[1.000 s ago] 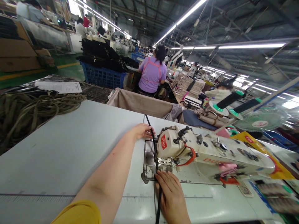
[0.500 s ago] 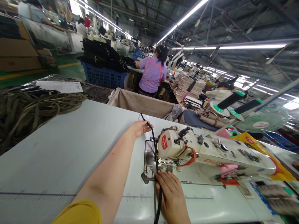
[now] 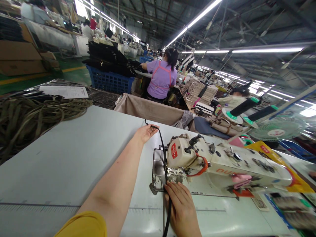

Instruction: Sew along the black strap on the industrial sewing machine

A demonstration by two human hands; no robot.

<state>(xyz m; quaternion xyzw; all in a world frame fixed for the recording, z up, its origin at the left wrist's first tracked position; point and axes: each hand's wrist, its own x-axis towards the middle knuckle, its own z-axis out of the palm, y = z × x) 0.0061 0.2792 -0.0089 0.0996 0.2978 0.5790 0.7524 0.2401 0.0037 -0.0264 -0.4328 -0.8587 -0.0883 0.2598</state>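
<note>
The left hand [image 3: 146, 132] reaches far across the white bench [image 3: 74, 154], fingers nearly straight, with the far end of a black strap [image 3: 162, 144] lying at its fingertips. Whether the thumb pinches the strap cannot be told, as the back of the hand covers the grip.

From there the strap runs toward the person, over the metal plate [image 3: 156, 171] and under the head of the sewing machine [image 3: 222, 166]. The needle and foot are hidden behind the machine's front. The right hand [image 3: 182, 207] lies flat and open just in front of the plate, fingers spread and gripping nothing, fingertips pressing where the strap comes out. The strap then passes along that hand's thumb side and is cut off by the bottom edge. The right wrist and the left shoulder, in a yellow sleeve [image 3: 82, 225], are also cropped.

At the far left a tangle of olive webbing [image 3: 32, 115] spills past the frame, with a paper sheet [image 3: 64, 92] beyond it. Behind the bench sags a beige cloth bin [image 3: 148, 110] whose contents do not show. Further back a person in purple [image 3: 161, 79] sits facing away, beside a blue crate [image 3: 108, 82] heaped with dark pieces too small to identify. At the right a green fan [image 3: 276, 129] and some packets blur toward the edge.
</note>
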